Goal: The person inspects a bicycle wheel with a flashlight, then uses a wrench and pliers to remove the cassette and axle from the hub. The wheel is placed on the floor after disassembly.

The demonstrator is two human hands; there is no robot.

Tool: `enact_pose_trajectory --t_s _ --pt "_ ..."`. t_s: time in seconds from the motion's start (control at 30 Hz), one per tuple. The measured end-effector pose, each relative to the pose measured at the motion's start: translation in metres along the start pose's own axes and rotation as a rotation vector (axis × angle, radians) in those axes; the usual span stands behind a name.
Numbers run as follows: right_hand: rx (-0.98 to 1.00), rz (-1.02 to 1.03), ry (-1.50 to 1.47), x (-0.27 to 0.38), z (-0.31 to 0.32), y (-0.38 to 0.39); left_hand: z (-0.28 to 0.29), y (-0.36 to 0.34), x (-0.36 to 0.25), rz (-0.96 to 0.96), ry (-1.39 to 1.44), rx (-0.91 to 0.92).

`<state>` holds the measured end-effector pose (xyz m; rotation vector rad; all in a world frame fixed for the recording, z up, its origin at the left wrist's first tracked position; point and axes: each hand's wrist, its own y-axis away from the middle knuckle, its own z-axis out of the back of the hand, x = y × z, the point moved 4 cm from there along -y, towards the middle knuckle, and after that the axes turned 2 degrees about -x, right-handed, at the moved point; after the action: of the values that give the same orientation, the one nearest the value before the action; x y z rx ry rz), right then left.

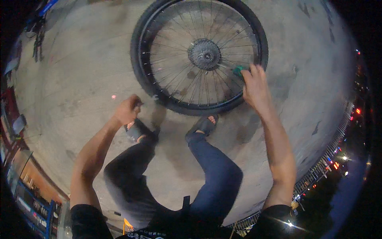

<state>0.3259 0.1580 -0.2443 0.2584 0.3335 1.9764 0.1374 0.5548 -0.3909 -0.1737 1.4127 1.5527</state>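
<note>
A bicycle wheel (139, 51) with a black tyre, spokes and a silver cassette (203, 53) lies flat on the concrete in front of my sandalled feet. My right hand (256, 85) is closed on a green-handled tool (238, 71) over the wheel's right side, a thin shaft pointing toward the hub. My left hand (128, 109) is curled just outside the tyre's lower left, above my left foot; a small dark thing shows at its fingertips, too unclear to name.
Bicycle parts (38, 36) stand at the upper left. A shelf unit (34, 207) with assorted items is at the lower left. Along the right edge runs a metal railing (322, 167), with distant lights beyond it in the dark. My bent legs occupy the lower middle.
</note>
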Motion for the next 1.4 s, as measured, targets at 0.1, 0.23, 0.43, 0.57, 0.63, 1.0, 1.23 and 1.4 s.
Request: enact_pose_trajectory --t_s 0.1,0.23,0.43,0.57,0.63,1.0,1.23,1.4 --pt "-0.045 0.069 0.198 0.003 -0.011 -0.016 -0.049 -0.045 -0.020 -0.188 -0.002 0.128" --pt "-0.133 0.231 0.420 -0.002 -0.038 -0.035 -0.090 -0.085 -0.020 -0.361 -0.058 0.231" --pt "-0.298 0.454 0.498 0.005 -0.053 -0.037 -0.105 -0.086 0.013 -0.403 -0.027 0.228" --pt "-0.297 0.514 0.566 0.009 -0.059 -0.040 -0.098 -0.072 0.010 -0.404 -0.042 0.236" --pt "-0.327 0.558 0.568 0.012 -0.059 -0.041 -0.096 -0.068 0.004 -0.390 0.001 0.190" --pt "-0.259 0.622 0.706 0.027 -0.053 -0.059 -0.102 -0.080 0.002 -0.371 0.018 0.148" --pt "-0.297 0.689 0.636 0.029 -0.048 -0.058 -0.107 -0.090 0.017 -0.281 0.136 0.140" --pt "-0.268 0.680 0.646 0.026 -0.045 -0.056 -0.108 -0.092 0.022 -0.327 0.138 0.117"
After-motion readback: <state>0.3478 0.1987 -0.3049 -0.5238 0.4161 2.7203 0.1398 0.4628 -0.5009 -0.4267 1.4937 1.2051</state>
